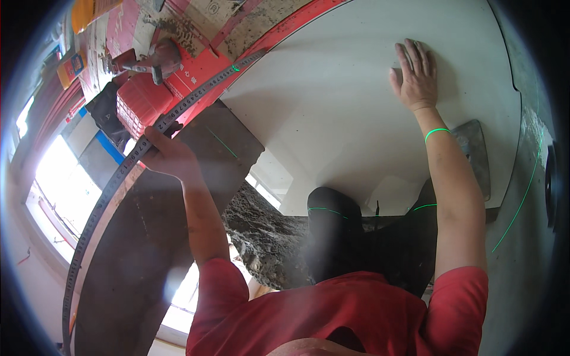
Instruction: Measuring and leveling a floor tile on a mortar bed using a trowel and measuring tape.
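Observation:
My left hand (167, 155) is closed around a long grey measuring straightedge (113, 190) with printed graduations. The straightedge runs diagonally from the lower left up to the corner of a large white tile (332, 101). My right hand (415, 74) lies flat on the far right part of that tile, palm down with fingers spread, holding nothing. A green laser line crosses my right wrist. A dark slab (154, 237) lies under my left forearm, beside the straightedge.
Rough grey mortar (261, 237) shows between the dark slab and the white tile. A grey trowel blade (475, 154) lies by my right forearm. A red crate (139, 104), a mallet (157, 59) and flattened red cartons sit at the upper left. My dark-trousered knees (335, 225) rest at the tile's near edge.

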Action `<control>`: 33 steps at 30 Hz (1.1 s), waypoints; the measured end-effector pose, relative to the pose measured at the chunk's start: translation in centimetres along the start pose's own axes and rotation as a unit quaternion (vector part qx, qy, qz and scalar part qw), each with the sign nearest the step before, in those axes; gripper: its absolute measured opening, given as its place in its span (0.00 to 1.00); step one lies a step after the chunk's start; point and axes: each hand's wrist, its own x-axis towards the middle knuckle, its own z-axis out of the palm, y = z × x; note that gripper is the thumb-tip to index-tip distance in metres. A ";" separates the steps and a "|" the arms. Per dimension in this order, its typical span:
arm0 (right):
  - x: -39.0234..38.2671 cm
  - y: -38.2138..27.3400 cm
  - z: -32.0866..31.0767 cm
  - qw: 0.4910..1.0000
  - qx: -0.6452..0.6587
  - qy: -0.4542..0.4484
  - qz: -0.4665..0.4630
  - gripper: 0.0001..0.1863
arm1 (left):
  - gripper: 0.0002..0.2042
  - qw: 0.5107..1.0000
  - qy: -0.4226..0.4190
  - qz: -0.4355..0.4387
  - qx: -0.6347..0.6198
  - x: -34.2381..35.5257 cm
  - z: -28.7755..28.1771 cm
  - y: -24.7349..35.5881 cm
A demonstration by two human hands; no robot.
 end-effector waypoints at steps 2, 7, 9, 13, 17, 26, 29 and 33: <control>-0.1 0.3 -0.1 1.000 0.005 -0.003 0.004 0.35 | 0.16 1.000 0.017 -0.007 0.014 -0.3 0.6 -0.2; -0.4 0.6 -0.5 1.000 0.005 -0.015 0.010 0.36 | 0.17 0.999 0.017 -0.029 0.030 -1.4 1.2 0.9; -0.3 0.3 -0.5 1.000 0.011 -0.015 0.013 0.36 | 0.15 0.999 0.005 -0.017 0.046 -1.4 0.9 1.1; -0.3 0.4 -0.5 0.999 0.004 -0.029 0.015 0.35 | 0.15 0.999 0.009 -0.034 0.025 -1.8 1.7 2.1; -0.3 0.3 -0.4 0.999 0.011 -0.026 0.017 0.35 | 0.17 0.998 0.024 -0.006 0.057 -1.0 1.6 1.1; -0.3 0.7 -0.5 1.000 0.014 -0.004 0.012 0.35 | 0.15 0.997 -0.014 -0.067 0.031 -0.8 2.2 3.4; -0.3 0.7 -0.4 1.000 0.013 -0.001 0.010 0.35 | 0.16 0.995 -0.005 -0.087 0.041 -0.8 2.8 4.0; -0.4 0.6 -0.4 1.000 0.012 -0.005 0.014 0.35 | 0.17 0.994 0.007 -0.093 0.052 -0.6 3.3 4.8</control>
